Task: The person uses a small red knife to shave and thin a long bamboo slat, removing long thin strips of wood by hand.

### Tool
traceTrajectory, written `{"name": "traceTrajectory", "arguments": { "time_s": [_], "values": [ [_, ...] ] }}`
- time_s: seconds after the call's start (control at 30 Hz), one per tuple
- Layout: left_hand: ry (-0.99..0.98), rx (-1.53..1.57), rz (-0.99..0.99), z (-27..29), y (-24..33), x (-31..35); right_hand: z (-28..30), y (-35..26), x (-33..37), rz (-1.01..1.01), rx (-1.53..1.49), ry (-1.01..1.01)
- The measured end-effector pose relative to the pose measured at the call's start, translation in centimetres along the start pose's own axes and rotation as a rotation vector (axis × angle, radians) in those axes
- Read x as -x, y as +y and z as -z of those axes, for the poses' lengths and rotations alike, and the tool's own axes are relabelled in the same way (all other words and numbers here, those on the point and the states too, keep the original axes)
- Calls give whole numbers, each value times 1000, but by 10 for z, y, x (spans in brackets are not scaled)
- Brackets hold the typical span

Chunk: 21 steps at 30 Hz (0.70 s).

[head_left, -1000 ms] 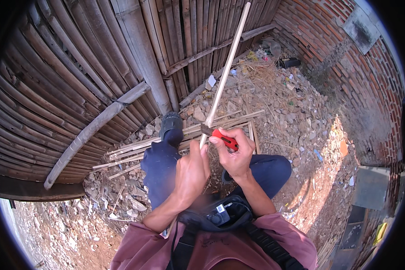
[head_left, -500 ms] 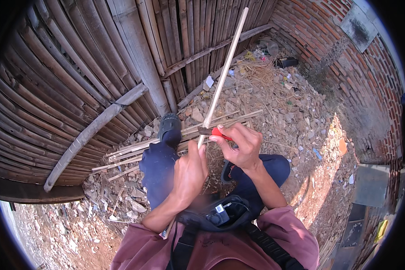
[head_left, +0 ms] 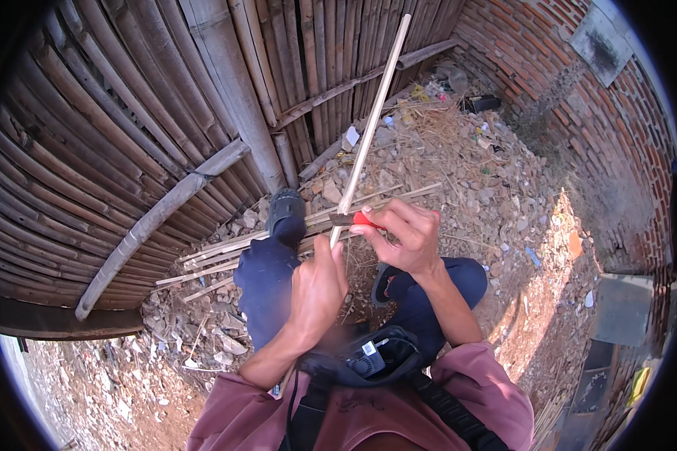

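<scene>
A long pale bamboo strip (head_left: 372,124) slants up and away from me toward the bamboo wall. My left hand (head_left: 316,293) is closed round its lower part, the thumb lying along it. In my right hand (head_left: 406,237) is a small knife (head_left: 361,219) with a red handle, gripped between thumb and fingers. Its dark blade lies across the strip, touching it just above my left thumb. Part of the handle is hidden by my fingers. Beneath my hands, several cut bamboo strips (head_left: 210,259) lie on the rubble beside my shoe (head_left: 286,204).
A wall of bamboo poles (head_left: 143,90) rises at the left, with a crossbar (head_left: 158,225) along it. On the right stands a brick wall (head_left: 602,143). Broken stones and straw (head_left: 436,128) cover the ground. A black pouch (head_left: 368,357) hangs at my waist.
Both hands keep their hold. The strip's far end has tipped slightly left, while the blade stays at about the same spot on it.
</scene>
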<state>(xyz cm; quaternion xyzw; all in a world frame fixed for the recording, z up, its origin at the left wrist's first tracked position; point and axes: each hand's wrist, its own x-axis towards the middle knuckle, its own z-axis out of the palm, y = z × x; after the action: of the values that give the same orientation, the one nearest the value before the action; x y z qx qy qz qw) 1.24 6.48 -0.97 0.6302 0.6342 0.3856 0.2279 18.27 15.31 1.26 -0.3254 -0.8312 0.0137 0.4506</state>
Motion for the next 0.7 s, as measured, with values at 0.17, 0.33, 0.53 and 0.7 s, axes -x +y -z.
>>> {"name": "traceTrajectory", "arguments": {
  "time_s": [0.17,0.33,0.53,0.7],
  "values": [
    [20,13,-31,-1,2,-2,9,-5,-10,26,38,-46],
    [40,24,-30,-1,2,-3,-33,-18,18,-206,-140,187],
    [9,-18,-5,-2,-4,-1,-2,-2,-2,24,24,24],
    [12,-7,-12,-2,-2,-1,9,7,-15,114,88,-78]
  ]
}}
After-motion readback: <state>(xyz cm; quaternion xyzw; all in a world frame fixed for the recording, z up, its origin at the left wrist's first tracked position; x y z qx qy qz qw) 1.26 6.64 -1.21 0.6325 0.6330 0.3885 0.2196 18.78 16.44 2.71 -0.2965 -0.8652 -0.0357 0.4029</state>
